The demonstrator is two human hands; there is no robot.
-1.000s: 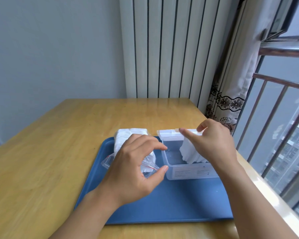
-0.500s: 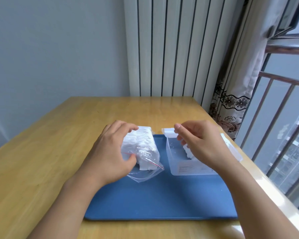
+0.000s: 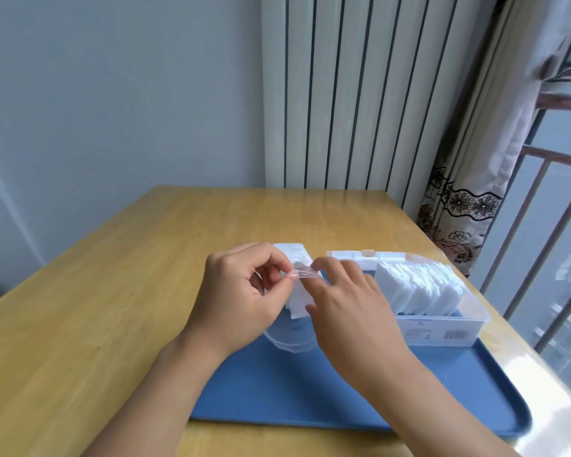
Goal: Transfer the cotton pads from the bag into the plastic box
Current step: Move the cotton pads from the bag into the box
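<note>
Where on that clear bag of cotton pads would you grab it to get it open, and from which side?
Probably at its top rim, from above. The bag stands upright on the blue tray, mouth up, and its loose lip there is thin and flat enough to pinch. The left hand and right hand each already pinch that lip from opposite sides; lower down the pads fill it out.

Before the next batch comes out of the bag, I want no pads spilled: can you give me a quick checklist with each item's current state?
1. Bag held at its mouth by left hand and right hand: ok.
2. Bag mouth fully open: cannot tell.
3. Plastic box lid open: ok.
4. Free room in the box beside the cotton pads already in it: ok.
5. Bag and box both over the blue tray: ok.
6. Pads left in the bag: ok, white pads visible.
</note>
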